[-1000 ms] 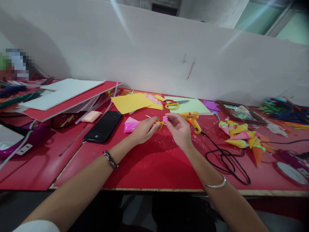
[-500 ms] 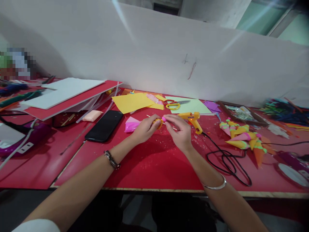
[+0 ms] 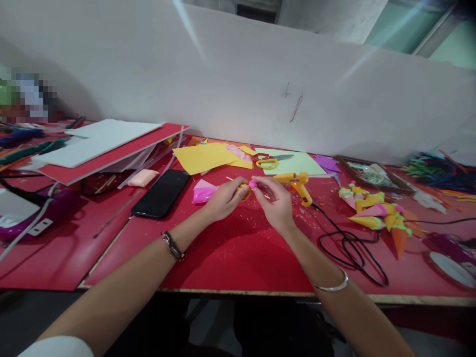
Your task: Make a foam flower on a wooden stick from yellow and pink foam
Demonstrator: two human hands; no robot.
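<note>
Over the middle of the red table, my left hand pinches a small yellow piece. Just to its right, my right hand holds a small pink ball between thumb and fingers. The ball touches or nearly touches the yellow piece, which my left fingers partly hide. A yellow glue gun with a small orange light lies beyond my right hand. Beside my left hand is a pink packet. Yellow-handled scissors rest on pale green paper.
A black phone and a peach block lie left. White boards are stacked behind them. At right are small decorated paper cones, a looped black cable, a brown tray and a purple power strip.
My right fingers have shifted very slightly around the pink ball. My left hand has stayed almost still with the yellow piece.
</note>
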